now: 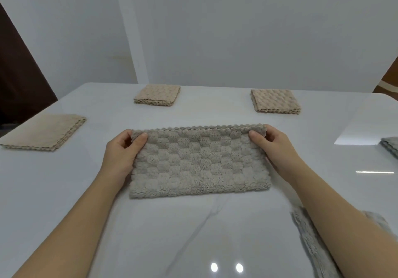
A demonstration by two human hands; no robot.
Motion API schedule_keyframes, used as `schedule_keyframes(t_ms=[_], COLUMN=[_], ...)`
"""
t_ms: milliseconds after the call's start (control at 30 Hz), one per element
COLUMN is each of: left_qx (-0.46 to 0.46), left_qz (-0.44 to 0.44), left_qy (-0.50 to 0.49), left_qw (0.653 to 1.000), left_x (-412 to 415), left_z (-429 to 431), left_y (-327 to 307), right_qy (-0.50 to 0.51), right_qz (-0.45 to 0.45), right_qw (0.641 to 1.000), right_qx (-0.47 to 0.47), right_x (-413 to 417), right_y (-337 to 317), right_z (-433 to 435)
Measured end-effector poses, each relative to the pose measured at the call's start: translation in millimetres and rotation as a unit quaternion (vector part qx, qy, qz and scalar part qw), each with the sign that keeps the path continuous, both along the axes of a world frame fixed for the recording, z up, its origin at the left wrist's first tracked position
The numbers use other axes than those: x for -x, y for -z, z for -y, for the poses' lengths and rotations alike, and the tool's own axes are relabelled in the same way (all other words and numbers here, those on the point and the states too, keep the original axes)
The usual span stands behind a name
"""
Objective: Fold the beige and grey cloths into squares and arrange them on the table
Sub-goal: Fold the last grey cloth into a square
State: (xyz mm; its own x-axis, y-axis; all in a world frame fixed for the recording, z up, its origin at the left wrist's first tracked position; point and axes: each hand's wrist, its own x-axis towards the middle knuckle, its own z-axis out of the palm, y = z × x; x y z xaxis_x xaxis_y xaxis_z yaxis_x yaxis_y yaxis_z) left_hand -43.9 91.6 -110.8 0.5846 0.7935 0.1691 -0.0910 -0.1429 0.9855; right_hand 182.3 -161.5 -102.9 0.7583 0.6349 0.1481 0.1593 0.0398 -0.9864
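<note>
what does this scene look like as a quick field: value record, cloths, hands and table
centre cloth: greyish rectangle, looks folded once, flat on the table
left hand: pinches its far left corner
right hand: pinches its far right corner
left beige cloth: folded, near the table's left edge
back beige cloth: folded square
back right beige cloth: folded square
edge grey cloth: folded, cut off by the frame
near grey cloth: partly under the right forearm

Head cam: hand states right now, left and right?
Left hand: pinching the far left corner of the grey cloth.
Right hand: pinching the far right corner of the same cloth.
</note>
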Motion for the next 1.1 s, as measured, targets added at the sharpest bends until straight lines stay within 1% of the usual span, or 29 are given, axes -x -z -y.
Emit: schedule_keyframes(t_ms=[100,200,267,400,567,633,700,767,800,833,867,900,967,1033,1067,1100], left_qx=[-0.002,-0.040,-0.068,-0.095,-0.130,-0.149,-0.166,-0.173,-0.181,-0.199,-0.223,-0.250,-0.313,-0.376,-0.398,-0.410], left_qz=[0.034,0.049,0.043,0.028,0.029,0.016,-0.002,-0.043,-0.086,-0.142,-0.210,-0.283,-0.405,-0.466,-0.480,-0.484], left_qy=[-0.013,-0.034,-0.042,-0.038,-0.075,-0.092,-0.126,-0.146,-0.145,-0.138,-0.129,-0.124,-0.126,-0.137,-0.146,-0.158], left_qw=[0.999,0.997,0.996,0.994,0.988,0.984,0.978,0.973,0.969,0.960,0.943,0.917,0.850,0.789,0.768,0.757], left_x=[1,3,3,3,0,2,11,20,21,19,15,8,-7,-22,-27,-30], left_z=[4,9,11,16,33,36,35,29,25,21,16,11,5,2,0,-2], left_y=[-7,-10,-11,-13,-25,-30,-35,-40,-40,-37,-31,-23,-7,4,6,6], right_qy=[0.010,0.006,0.011,0.056,0.122,0.139,0.153,0.157,0.157,0.155,0.149,0.143,0.145,0.165,0.183,0.201], right_qz=[0.021,0.024,0.028,0.054,0.094,0.105,0.139,0.189,0.210,0.226,0.233,0.235,0.259,0.310,0.339,0.367], right_qw=[0.999,0.999,0.998,0.994,0.986,0.983,0.978,0.969,0.962,0.951,0.940,0.925,0.883,0.828,0.803,0.781], right_qx=[-0.025,-0.047,-0.063,-0.074,-0.066,-0.058,-0.037,0.028,0.081,0.141,0.202,0.261,0.364,0.438,0.456,0.463], right_x=[2,8,11,16,27,32,38,40,39,36,32,29,20,14,13,12], right_y=[-3,-8,-10,-13,-24,-36,-47,-50,-47,-42,-35,-26,-7,7,11,14], right_z=[-1,2,3,2,-2,0,3,6,5,2,-1,-7,-19,-30,-34,-37])
